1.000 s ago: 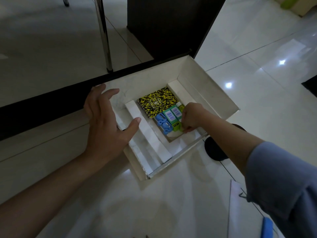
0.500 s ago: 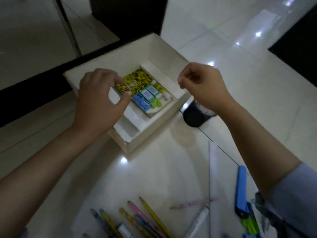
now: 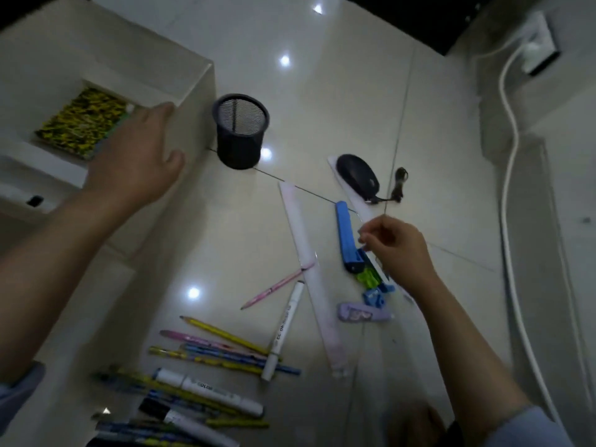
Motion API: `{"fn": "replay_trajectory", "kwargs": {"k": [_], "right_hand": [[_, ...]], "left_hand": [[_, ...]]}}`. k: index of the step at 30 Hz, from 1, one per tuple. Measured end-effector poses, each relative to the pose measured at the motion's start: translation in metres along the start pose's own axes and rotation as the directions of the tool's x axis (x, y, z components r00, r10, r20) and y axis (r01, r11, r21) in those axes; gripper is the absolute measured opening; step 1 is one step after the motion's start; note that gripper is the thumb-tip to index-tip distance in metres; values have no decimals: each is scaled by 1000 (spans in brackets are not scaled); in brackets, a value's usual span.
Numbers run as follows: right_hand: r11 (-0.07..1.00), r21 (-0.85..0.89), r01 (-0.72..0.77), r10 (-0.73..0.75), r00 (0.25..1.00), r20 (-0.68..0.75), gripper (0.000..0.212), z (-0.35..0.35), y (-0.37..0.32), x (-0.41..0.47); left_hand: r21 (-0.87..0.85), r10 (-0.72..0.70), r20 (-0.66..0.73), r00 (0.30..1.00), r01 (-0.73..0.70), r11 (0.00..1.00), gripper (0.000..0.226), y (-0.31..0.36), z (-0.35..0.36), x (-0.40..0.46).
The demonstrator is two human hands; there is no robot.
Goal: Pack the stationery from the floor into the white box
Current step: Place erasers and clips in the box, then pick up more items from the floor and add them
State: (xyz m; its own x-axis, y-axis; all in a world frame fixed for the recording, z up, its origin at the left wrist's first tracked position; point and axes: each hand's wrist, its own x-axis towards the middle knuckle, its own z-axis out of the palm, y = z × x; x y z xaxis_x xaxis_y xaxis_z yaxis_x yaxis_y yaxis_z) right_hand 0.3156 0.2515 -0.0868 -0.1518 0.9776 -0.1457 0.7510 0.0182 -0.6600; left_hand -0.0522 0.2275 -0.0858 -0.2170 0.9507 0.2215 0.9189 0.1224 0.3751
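Black mesh cup [image 3: 241, 130] beside white box [image 3: 193, 91], left hand [image 3: 135, 159] released on its rim, right hand [image 3: 396, 250] curled, grasp unclear

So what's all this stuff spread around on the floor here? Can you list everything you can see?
white box: one, white, top left on the floor
notebook: one, yellow and black speckled, inside the box
mesh pen cup: one, black, right beside the box
computer mouse: one, black, corded, right of the cup
rulers: two, clear-white, centre floor
utility knife: one, blue, by the right hand
sharpeners: blue and green, blurred, count unclear
correction tape: one, lilac
pencils, pens and markers: many, mixed colours, bottom centre
cable: one, white, far right
left hand: over the box's edge, fingers spread
right hand: above the sharpeners, fingers curled, holding nothing visible
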Motion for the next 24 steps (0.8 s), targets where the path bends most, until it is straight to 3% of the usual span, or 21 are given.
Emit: {"fn": "replay_trajectory", "kwargs": {"k": [6,12,16,20,22,24], "right_hand": [[975,-178,-135,126,990,-60,11,20,63,-35],[882,-467,-59,-3,992,-130,21,45,73,-40],[865,-496,-81,3,988,-155,19,50,70,-38],[938,-337,-76,-11,969,-248,17,45,62,-40],[994,-97,-59,24,944,-329,19,38,43,-39],[980,183,-72,126,944,-304,15,31,11,-33]], "left_hand": [[50,21,-27,999,-20,999,57,0,3,-1],[78,47,-20,999,-45,996,62,5,-1,-7],[79,35,-4,999,-34,996,63,2,-2,-8],[-32,-19,4,1000,19,999,64,6,-3,-8],[-90,-50,2,999,50,995,65,6,-4,-8],[-202,-108,-30,994,100,974,56,4,-5,-5]]}}
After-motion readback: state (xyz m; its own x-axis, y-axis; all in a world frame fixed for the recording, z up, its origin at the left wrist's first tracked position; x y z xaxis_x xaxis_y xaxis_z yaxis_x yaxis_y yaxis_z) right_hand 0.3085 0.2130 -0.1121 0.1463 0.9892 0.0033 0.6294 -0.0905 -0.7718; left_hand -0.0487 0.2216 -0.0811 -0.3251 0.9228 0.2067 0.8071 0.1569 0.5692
